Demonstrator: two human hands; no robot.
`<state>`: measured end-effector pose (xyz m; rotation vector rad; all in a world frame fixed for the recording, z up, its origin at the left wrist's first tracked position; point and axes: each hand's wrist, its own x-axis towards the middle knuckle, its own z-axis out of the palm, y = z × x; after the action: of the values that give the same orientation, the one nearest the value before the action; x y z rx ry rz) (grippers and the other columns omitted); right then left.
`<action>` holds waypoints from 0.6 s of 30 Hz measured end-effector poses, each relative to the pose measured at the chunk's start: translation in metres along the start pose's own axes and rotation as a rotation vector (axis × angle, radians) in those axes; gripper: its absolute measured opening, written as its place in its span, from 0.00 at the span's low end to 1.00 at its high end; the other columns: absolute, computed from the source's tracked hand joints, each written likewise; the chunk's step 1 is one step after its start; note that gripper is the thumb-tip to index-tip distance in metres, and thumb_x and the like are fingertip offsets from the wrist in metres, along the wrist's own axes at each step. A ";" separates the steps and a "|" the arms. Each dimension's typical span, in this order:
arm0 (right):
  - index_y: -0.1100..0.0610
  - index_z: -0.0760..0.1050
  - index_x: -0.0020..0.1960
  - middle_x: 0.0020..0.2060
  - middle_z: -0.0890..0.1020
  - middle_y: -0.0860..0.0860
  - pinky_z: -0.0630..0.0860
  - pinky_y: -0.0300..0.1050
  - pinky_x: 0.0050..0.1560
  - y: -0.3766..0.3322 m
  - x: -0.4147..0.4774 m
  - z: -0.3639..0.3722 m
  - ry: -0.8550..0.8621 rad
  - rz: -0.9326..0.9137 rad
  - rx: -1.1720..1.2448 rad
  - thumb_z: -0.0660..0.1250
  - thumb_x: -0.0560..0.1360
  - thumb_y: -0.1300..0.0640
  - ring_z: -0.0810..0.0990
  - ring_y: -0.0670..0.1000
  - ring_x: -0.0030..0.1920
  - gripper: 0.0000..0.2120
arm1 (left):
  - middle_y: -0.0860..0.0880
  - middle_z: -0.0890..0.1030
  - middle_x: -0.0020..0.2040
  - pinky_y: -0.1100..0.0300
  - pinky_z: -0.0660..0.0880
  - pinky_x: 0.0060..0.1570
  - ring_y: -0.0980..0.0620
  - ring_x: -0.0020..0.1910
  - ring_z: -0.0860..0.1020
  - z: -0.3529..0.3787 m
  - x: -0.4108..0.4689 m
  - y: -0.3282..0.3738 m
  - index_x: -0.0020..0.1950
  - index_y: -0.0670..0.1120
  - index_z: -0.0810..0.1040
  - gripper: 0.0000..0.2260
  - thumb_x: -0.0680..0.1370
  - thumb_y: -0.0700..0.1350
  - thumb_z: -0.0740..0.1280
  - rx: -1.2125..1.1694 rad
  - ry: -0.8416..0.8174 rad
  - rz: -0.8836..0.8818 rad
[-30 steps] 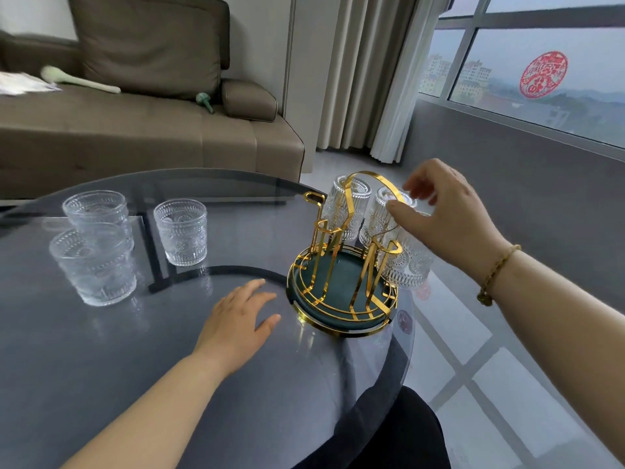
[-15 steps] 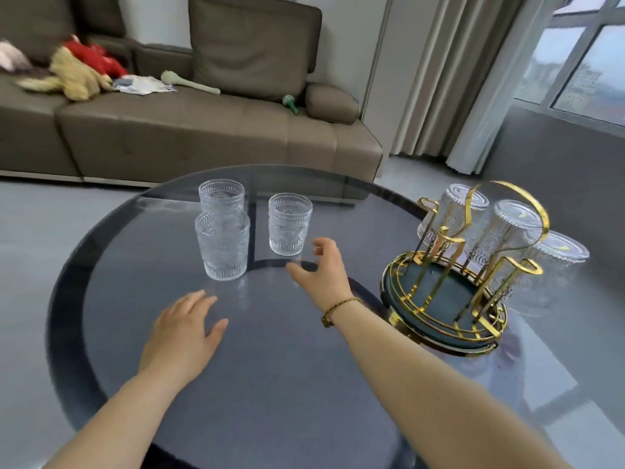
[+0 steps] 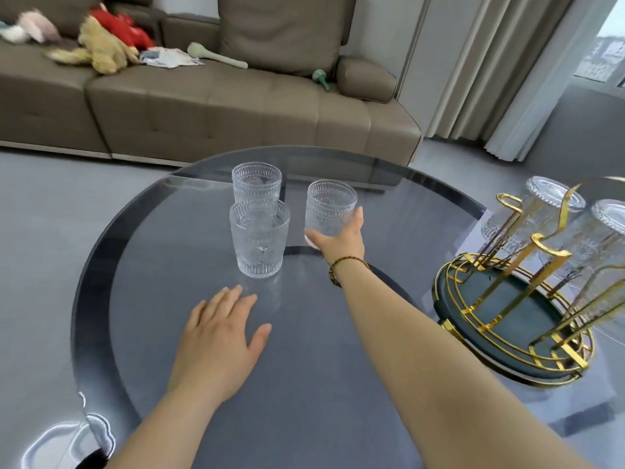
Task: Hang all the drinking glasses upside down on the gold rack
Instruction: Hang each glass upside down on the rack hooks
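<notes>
On the round glass table (image 3: 162, 333) three glasses stand upright, mouths up, long axes vertical, grouped around the table's 12 o'clock. The near glass (image 3: 259, 239) sits just in front of the far glass (image 3: 257, 183), the two overlapping in view so that contact cannot be judged. The right glass (image 3: 329, 211) stands apart from them, at their 3 o'clock.

The right hand (image 3: 340, 240) reaches to that right glass, thumb against its lower left side and fingers curled round its right side: a grip closing on the glass, which sits on or just above the table. A bracelet (image 3: 338, 270) circles the wrist.

The left hand (image 3: 220, 340) lies flat on the table, palm down, fingers spread wide, holding nothing, at 6 o'clock from the near glass.

At the table's 3 o'clock edge stands the rack (image 3: 507, 316), gold wire around a dark round base, with slanted prongs. Two hung glasses (image 3: 548, 211) are clearly seen on its prongs, upside down, bases up, axes tilted outward; further ones are cut off by the frame edge. Beyond the table is a sofa (image 3: 236, 106).
</notes>
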<state>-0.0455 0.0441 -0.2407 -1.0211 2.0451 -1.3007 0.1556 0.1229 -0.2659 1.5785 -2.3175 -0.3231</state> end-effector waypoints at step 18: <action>0.48 0.59 0.58 0.53 0.71 0.48 0.67 0.27 0.41 -0.010 -0.072 -0.097 -0.078 -0.286 0.079 0.73 0.62 0.53 0.72 0.46 0.51 0.31 | 0.52 0.54 0.75 0.56 0.46 0.72 0.54 0.74 0.49 -0.007 -0.001 -0.001 0.70 0.52 0.56 0.22 0.78 0.56 0.52 0.006 -0.091 -0.012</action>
<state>-0.0713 0.1513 -0.1902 -1.3428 1.8238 -1.4440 0.1590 0.1237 -0.2600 1.6129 -2.3796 -0.3992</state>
